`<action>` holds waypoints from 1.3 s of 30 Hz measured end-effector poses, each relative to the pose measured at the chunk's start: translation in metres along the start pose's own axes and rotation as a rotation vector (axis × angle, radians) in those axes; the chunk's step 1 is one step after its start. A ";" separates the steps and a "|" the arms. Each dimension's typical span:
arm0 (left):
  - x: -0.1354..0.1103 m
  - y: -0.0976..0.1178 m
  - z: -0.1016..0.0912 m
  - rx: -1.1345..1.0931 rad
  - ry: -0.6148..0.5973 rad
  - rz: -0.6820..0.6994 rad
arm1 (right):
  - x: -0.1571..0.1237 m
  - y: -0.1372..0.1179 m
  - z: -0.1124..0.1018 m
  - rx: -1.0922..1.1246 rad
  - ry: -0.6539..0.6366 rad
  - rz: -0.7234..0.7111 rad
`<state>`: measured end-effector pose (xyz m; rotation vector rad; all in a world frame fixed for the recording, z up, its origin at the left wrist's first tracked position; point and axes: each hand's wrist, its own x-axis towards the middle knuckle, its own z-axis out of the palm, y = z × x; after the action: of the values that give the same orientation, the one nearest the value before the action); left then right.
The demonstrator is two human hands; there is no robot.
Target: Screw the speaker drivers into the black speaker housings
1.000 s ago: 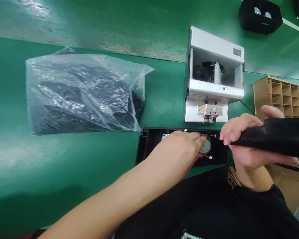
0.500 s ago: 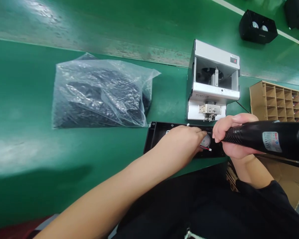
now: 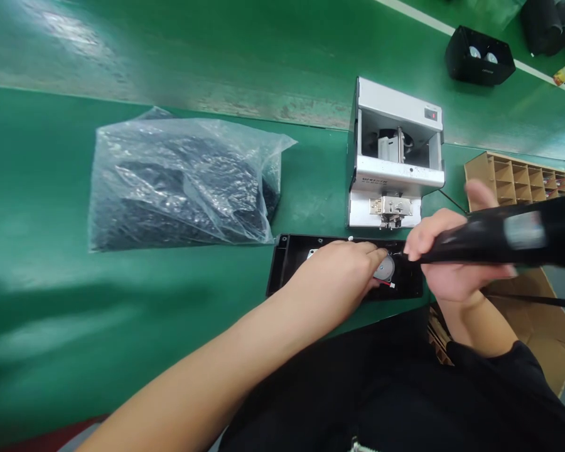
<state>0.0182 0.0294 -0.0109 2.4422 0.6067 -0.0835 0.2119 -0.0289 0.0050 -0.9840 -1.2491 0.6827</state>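
A shallow black plastic housing [image 3: 289, 260] lies on the green bench in front of me. Inside it sits a round silver part [image 3: 385, 269] with a short red wire and a white plug. My left hand [image 3: 351, 267] reaches into the housing, its fingers bent and pressed together at the silver part's left edge. My right hand [image 3: 445, 257] is wrapped round a black electric screwdriver [image 3: 480, 235], held slanted with its thumb lifted off. The driver's tip points left, down at the housing's right part beside the silver part. Whether it touches a screw is too small to tell.
A silver screw feeder [image 3: 400, 172] stands just behind the housing. Left of it lies a clear plastic bag [image 3: 183, 182] of dark parts. On the right are a cardboard divider box [image 3: 503, 179] and an open carton [image 3: 537, 333]. A black unit [image 3: 480, 56] stands farther back.
The screwdriver's rear end has risen, and its tip has come closer to the silver part. My right thumb has lifted off the tool. The left hand stays in the housing. The view has shifted slightly.
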 end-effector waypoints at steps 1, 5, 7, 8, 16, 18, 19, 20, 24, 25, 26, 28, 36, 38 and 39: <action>-0.001 0.000 0.000 0.005 -0.004 -0.005 | 0.010 -0.010 0.000 0.031 0.040 -0.058; -0.003 0.003 0.001 0.055 -0.007 -0.002 | 0.049 -0.040 0.003 -0.014 0.059 -0.217; -0.005 0.004 0.001 0.081 -0.010 0.011 | 0.062 -0.040 0.008 -0.032 0.076 -0.234; -0.005 0.005 0.001 0.091 -0.011 0.017 | 0.067 -0.036 0.011 -0.019 0.065 -0.234; -0.002 0.005 0.005 0.116 0.009 0.047 | 0.075 -0.007 0.029 0.071 -0.007 -0.188; -0.002 0.005 0.003 0.115 -0.002 0.051 | 0.076 -0.006 0.032 0.046 0.025 -0.162; -0.002 0.005 0.003 0.108 -0.004 0.051 | 0.076 -0.006 0.033 0.040 0.040 -0.142; -0.002 0.005 0.002 0.098 -0.002 0.050 | 0.077 -0.008 0.033 0.047 0.049 -0.126; -0.003 0.005 0.002 0.075 0.044 0.032 | 0.068 -0.030 0.022 0.162 0.012 -0.067; -0.004 0.005 0.002 0.074 0.057 0.034 | 0.062 -0.041 0.018 0.170 0.014 -0.032; -0.004 0.005 0.002 0.072 0.068 0.038 | 0.055 -0.052 0.012 0.160 0.023 0.005; -0.005 0.005 0.002 0.072 0.081 0.041 | 0.038 -0.071 0.003 0.095 0.041 0.085; -0.004 0.003 0.004 0.064 0.081 0.021 | -0.025 -0.059 -0.001 0.071 0.170 0.039; -0.005 0.003 0.005 0.050 0.092 0.019 | -0.033 -0.047 0.004 0.074 0.170 -0.030; -0.005 0.003 0.006 0.049 0.096 0.017 | -0.036 -0.043 0.006 0.070 0.177 -0.062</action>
<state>0.0158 0.0219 -0.0128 2.5093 0.6329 0.0267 0.1946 -0.0778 0.0272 -0.9236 -1.0890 0.5749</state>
